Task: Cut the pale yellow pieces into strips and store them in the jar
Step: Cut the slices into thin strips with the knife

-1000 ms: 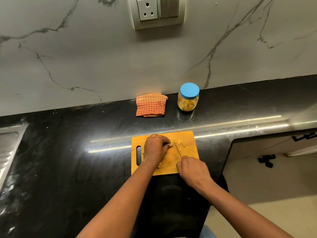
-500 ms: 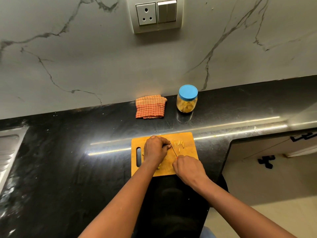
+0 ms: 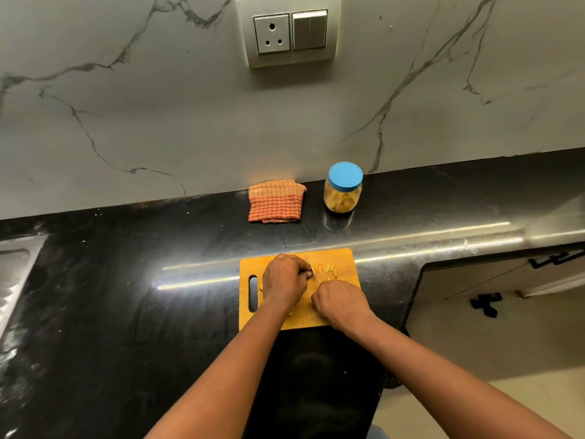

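Fingers of the left hand curl over a hidden piece; right hand grips a barely visible knife.

Both hands are down on the wooden cutting board, which lies near the front edge of the black table. The left hand is curled knuckles-up, pressing on a pale yellow piece that is mostly hidden under it. The right hand is closed around a knife, its thin blade slanting up beside the left fingertips. A few cut strips lie just right of the blade. Farther back, by the marble wall, a blue-lidded jar stands beside a folded checked cloth.
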### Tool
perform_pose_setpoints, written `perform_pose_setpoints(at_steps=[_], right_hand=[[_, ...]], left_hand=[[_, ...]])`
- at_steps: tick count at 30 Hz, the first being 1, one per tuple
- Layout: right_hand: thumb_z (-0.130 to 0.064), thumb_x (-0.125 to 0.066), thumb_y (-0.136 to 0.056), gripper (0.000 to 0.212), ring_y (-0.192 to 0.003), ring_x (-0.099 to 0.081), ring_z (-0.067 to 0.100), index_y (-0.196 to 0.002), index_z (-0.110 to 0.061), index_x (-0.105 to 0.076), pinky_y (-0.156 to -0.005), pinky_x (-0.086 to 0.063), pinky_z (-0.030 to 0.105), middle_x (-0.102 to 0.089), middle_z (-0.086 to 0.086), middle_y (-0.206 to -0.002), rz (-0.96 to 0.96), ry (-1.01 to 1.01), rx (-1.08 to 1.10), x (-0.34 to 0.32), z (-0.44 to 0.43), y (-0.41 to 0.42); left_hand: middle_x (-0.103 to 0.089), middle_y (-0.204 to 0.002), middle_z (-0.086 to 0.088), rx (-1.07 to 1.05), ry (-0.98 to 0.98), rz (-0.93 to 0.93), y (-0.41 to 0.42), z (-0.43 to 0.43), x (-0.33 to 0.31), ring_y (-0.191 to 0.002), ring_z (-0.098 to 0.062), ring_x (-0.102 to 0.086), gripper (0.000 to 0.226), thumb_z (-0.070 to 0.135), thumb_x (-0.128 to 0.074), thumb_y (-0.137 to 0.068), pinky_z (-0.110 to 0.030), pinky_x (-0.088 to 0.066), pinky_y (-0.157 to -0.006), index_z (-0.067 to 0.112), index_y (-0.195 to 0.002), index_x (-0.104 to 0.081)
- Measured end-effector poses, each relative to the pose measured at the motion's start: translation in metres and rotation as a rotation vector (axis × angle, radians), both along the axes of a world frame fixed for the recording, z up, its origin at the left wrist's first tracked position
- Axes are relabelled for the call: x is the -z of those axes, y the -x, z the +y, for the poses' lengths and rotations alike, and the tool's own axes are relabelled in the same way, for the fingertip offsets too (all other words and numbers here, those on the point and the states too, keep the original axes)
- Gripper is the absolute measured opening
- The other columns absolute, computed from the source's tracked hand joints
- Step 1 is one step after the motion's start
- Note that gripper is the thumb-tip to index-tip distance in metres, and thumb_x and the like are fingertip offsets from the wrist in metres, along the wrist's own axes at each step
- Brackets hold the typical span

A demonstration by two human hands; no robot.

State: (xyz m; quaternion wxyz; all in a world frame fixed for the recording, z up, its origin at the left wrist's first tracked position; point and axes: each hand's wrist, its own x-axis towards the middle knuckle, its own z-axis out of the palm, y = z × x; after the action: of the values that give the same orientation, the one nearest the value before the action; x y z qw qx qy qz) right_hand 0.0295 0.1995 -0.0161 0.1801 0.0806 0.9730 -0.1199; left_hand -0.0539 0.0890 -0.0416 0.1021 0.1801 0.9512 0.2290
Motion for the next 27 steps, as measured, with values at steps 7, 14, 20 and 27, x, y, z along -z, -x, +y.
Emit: perform_pose_setpoints(at_steps=[7,14,20,27], right_hand=[[-0.031,-0.033,-0.102,0.035,-0.092,-0.063,0.027,-0.097,-0.013,-0.063,-0.07,-0.044,0.035,-0.067,0.009,-0.101,-0.023,-0.006,0.02,0.0,0.001,-0.011],[-0.024,-0.036,-0.102,0.031,-0.082,-0.065,0.026,-0.094,-0.013,-0.063,-0.06,-0.045,0.034,-0.066,0.004,-0.092,-0.033,-0.115,-0.027,-0.001,0.001,-0.032],[-0.026,-0.035,-0.101,0.033,-0.079,-0.065,0.025,-0.092,-0.014,-0.065,-0.058,-0.043,0.033,-0.065,0.003,-0.089,-0.015,-0.114,-0.024,0.001,0.001,-0.037],[-0.028,-0.035,-0.101,0.033,-0.086,-0.065,0.026,-0.093,-0.014,-0.063,-0.064,-0.042,0.033,-0.068,0.005,-0.095,0.015,-0.066,0.055,-0.003,0.003,-0.025]], left_hand=[[-0.07,-0.098,0.014,-0.013,0.007,0.019,-0.002,0.0,0.0,-0.096,-0.008,-0.056,0.012,0.033,-0.071,-0.085,-0.024,-0.044,-0.073,0.032,-0.096,-0.076],[-0.07,-0.099,0.013,-0.022,0.007,0.027,-0.002,0.001,0.001,-0.095,-0.008,-0.057,0.013,0.033,-0.071,-0.085,-0.023,-0.045,-0.073,0.032,-0.097,-0.076],[-0.071,-0.1,0.013,-0.025,0.001,0.023,-0.002,0.001,0.001,-0.095,-0.007,-0.058,0.014,0.034,-0.072,-0.085,-0.025,-0.048,-0.074,0.031,-0.098,-0.076],[-0.07,-0.102,0.013,-0.02,0.005,0.03,-0.002,0.0,0.001,-0.098,-0.007,-0.058,0.015,0.036,-0.071,-0.086,-0.023,-0.046,-0.074,0.031,-0.1,-0.076]])
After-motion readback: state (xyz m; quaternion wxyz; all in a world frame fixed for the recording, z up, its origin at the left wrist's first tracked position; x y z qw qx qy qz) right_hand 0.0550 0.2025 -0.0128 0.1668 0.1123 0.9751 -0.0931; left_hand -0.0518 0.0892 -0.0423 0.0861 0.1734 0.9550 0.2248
